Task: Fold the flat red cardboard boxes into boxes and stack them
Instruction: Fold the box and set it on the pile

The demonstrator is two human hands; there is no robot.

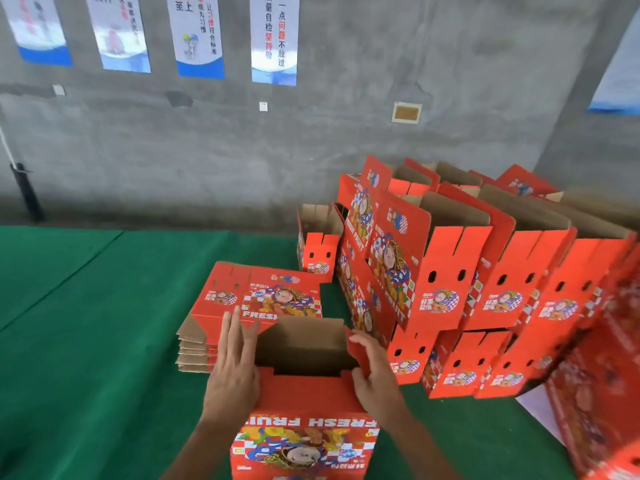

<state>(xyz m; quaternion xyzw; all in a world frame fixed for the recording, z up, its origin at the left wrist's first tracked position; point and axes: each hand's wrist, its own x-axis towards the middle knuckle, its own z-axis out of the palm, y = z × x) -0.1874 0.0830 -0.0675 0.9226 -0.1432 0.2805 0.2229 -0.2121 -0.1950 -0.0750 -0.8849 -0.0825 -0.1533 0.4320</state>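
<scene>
I see a green counter (86, 306) meeting a grey concrete wall (346, 116). High on that wall hang four white-and-blue posters (274, 39) with Chinese text, and a fifth banner (620, 74) shows at its right edge. Below the posters I spot a small white switch (263, 106) and a framed tan plate (406, 112). A black pole (26, 192) leans against the wall's lower left.
</scene>
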